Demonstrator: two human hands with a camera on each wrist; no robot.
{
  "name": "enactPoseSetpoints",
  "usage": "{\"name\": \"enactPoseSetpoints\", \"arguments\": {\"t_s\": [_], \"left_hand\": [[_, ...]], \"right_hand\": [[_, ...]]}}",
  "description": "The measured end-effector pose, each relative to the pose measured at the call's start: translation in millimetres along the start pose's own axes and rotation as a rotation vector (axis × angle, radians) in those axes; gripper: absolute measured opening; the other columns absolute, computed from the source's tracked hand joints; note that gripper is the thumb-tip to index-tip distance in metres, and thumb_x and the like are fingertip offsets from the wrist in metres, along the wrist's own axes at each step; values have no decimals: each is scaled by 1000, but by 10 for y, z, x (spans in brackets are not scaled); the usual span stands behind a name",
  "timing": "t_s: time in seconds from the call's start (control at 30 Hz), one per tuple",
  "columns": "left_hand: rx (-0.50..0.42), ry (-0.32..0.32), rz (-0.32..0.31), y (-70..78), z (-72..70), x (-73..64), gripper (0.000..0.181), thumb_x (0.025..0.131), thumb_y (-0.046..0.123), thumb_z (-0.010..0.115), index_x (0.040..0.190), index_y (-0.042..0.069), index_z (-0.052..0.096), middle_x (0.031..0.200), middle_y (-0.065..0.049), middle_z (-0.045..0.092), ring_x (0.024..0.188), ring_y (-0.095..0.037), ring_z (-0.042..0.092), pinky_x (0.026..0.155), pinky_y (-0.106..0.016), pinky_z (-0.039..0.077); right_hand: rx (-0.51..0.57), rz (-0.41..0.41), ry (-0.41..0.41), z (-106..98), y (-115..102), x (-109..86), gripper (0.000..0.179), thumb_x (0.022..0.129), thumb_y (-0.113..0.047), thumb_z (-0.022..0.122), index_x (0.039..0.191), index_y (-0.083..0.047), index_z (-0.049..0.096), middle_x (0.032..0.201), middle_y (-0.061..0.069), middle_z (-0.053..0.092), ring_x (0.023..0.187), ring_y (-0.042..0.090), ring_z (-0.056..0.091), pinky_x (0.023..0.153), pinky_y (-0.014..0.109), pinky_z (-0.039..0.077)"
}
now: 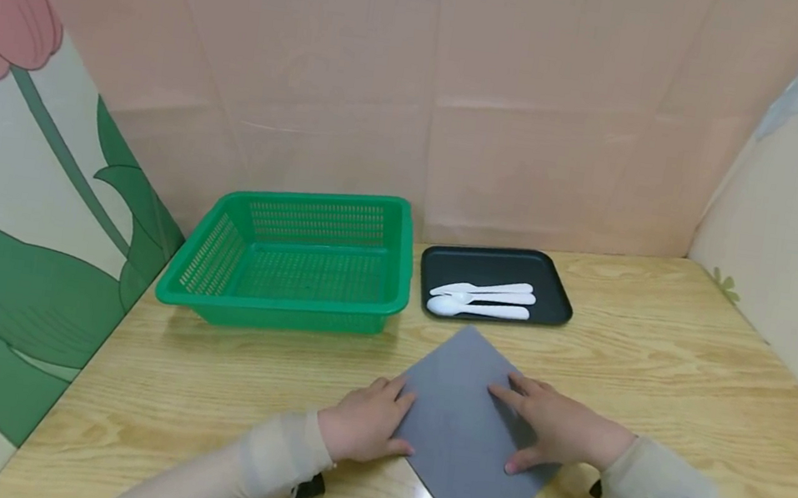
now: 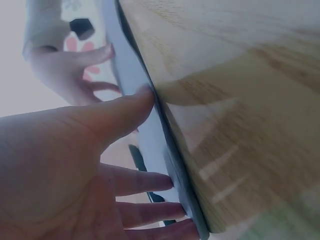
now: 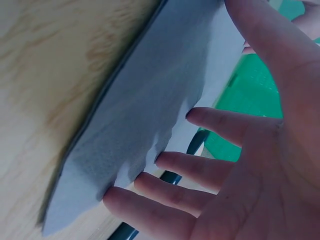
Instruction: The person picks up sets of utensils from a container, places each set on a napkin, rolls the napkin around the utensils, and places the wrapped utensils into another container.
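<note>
A grey paper or cloth napkin lies flat on the wooden table, one corner facing the person. My left hand rests at its left corner, thumb and fingers spread along the edges. On the right part of the napkin lie the spread fingertips of my right hand. The right wrist view shows those fingers fairly straight against the grey sheet. In the left wrist view the thumb touches the sheet's edge.
Behind the napkin sits a black tray with a white knife, fork and spoon. To its left stands a green plastic basket. A covered wall rises at the table's back edge.
</note>
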State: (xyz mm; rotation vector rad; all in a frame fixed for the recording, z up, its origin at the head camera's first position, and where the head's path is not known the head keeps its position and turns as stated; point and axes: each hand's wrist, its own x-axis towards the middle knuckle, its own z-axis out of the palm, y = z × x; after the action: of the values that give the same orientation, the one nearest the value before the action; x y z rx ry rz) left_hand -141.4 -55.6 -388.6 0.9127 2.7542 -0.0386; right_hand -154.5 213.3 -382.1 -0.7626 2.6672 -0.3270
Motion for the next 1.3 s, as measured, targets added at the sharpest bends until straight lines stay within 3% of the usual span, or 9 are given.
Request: {"name": "enactPoseSetpoints", "arguments": {"t_s": [0.23, 0.47, 0.73, 1.3], "left_hand": [[5, 23, -8, -2, -11, -10, 73, 83, 54, 61, 135, 4, 46, 140, -15, 45, 121, -26, 50, 92, -33, 49], [2, 23, 12, -25, -11, 8, 74, 82, 54, 62, 133, 3, 48, 136, -15, 48, 117, -25, 52, 93, -32, 49], [0, 19, 5, -41, 8, 29, 74, 82, 55, 62, 134, 4, 48, 135, -14, 49, 117, -24, 52, 92, -32, 49], [-7, 29, 9, -57, 3, 26, 73, 81, 56, 63, 132, 5, 50, 134, -12, 50, 115, -23, 52, 91, -32, 49]], "right_hand": [[-3, -10, 8, -4, -1, -19, 98, 61, -52, 79, 138, -3, 42, 141, 37, 31, 124, 53, 38, 96, 59, 38], [6, 30, -12, 21, 13, -10, 100, 62, -56, 77, 140, -6, 41, 144, 33, 29, 127, 52, 36, 97, 59, 38], [-38, 44, -4, 24, 11, -10, 100, 60, -59, 77, 139, -9, 42, 144, 30, 32, 124, 54, 38, 88, 59, 43], [-53, 30, -9, -23, 13, -5, 99, 60, -59, 76, 138, -9, 43, 141, 30, 35, 123, 50, 41, 91, 59, 42]]}}
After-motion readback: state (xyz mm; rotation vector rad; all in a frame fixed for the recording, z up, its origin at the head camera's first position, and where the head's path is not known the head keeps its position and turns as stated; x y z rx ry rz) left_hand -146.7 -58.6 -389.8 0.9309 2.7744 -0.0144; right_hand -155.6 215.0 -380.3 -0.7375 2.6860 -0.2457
